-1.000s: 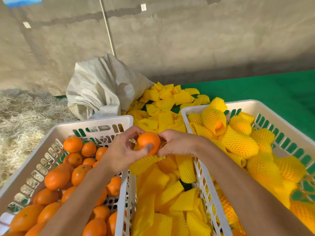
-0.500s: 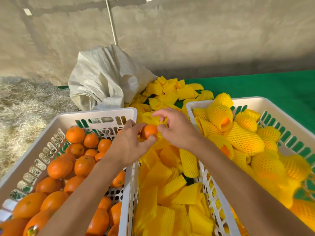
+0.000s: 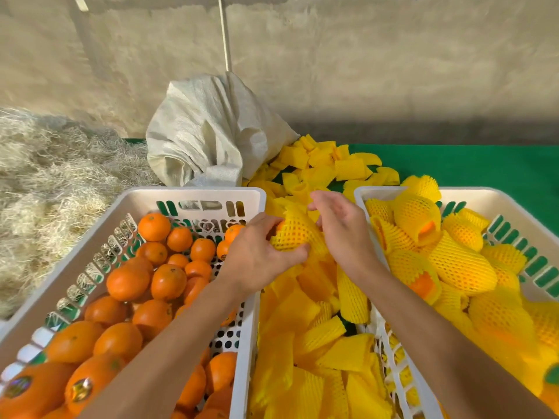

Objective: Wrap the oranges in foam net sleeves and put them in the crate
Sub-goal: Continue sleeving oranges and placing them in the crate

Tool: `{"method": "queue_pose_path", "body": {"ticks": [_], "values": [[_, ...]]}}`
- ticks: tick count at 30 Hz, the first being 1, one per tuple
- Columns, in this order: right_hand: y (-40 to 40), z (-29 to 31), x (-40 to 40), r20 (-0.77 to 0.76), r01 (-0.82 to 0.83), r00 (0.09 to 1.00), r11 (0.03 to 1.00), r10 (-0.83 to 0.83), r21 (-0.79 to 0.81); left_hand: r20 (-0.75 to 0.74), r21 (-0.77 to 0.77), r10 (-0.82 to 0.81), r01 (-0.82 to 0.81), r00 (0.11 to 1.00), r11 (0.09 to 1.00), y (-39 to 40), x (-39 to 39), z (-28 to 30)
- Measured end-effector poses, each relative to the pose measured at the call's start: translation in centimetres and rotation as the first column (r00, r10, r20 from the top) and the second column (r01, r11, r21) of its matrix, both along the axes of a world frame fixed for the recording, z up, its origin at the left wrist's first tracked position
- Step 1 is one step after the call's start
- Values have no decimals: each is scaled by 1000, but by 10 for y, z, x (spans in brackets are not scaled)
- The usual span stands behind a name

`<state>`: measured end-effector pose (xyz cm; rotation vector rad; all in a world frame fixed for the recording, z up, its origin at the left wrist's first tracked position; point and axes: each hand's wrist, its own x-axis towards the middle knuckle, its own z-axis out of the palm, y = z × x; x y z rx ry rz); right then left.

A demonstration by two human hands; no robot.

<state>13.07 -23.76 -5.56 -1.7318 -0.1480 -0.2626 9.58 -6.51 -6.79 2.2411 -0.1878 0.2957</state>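
My left hand (image 3: 257,252) grips the orange (image 3: 295,234) at frame centre, stretched yellow netting covering it, only a sliver showing. My right hand (image 3: 338,228) hovers relaxed, holding nothing.

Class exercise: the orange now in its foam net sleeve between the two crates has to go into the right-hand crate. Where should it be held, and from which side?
Grip the netted orange round its bulging middle, where the sleeve is stretched tight over the fruit, not by the loose end. The left hand already cups it from the left and below, so the right hand would best come from above on the right, then carry it to the right crate.
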Motion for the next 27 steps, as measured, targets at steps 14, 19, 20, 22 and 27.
{"method": "queue_pose_path", "body": {"ticks": [14, 19, 20, 22, 27], "values": [[5, -18, 4, -120, -138, 985, 985, 125, -104, 26, -530, -18, 29, 999, 848, -2, 0, -4], [1, -20, 2, -295, -232, 930, 973, 218, -12, 56, -583, -35, 61, 998, 810, -1, 0, -5], [3, -19, 2, -320, -247, 917, 969, 237, 10, 62, -590, -42, 70, 997, 804, -1, -1, -4], [4, -20, 4, -316, -249, 918, 968, 238, 6, 79, -606, -59, 95, 995, 790, -1, -2, -2], [6, -22, 4, -252, -321, 915, 947, 315, 20, 128, -601, -93, 152, 987, 784, -2, 0, 1]]}}
